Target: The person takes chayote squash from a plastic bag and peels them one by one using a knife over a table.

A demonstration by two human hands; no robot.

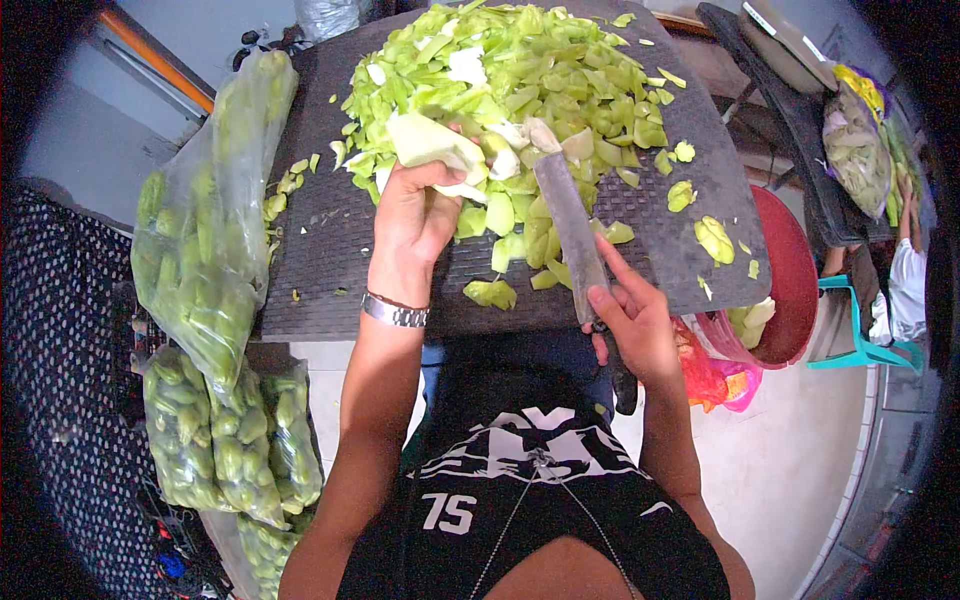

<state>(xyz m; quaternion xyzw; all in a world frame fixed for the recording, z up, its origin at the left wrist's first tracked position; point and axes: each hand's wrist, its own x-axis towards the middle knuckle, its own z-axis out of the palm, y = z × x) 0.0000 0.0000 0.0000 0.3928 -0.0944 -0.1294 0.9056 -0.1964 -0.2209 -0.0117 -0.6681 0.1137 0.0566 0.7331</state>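
My left hand (418, 215) is closed around a large, pale green piece of cut vegetable (432, 143), whose inside is whitish. I cannot tell its exact kind. In my right hand (640, 322) is a knife (570, 225) with a wide grey blade and a dark handle. Its blade slants up and to the left, and the tip overlaps some pale pieces in view. Behind both hands spreads a big heap of green slices (560, 75) on a dark, textured tabletop (320, 250). A few loose slices (490, 293) lie near the front edge.
On the left, a clear plastic bag of long green vegetables (205, 220) leans by the table, above more filled bags (235, 430). At the right stand a red tub (785, 280) and a teal stool (855, 330). Another person's arm (908, 215) shows at far right.
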